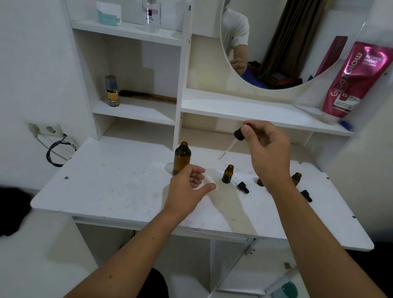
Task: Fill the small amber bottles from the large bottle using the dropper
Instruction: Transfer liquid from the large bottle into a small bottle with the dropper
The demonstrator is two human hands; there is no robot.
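Right hand [266, 146] pinches the dropper [233, 141], whose tip slants down-left toward the large bottle [182, 158] (mouth uncapped); left hand [188, 186], spread and empty, is just beside that bottle.

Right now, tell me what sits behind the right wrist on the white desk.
A small amber glass bottle shows only as a sliver behind the right hand; its neck and fill level are covered. Another small open amber bottle stands clear beside it.

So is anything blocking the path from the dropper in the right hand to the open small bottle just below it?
Nothing visible. The dropper, held by the right hand, hangs above the desk, its tip pointing down-left. The open small amber bottle stands uncapped below it, with clear space between.
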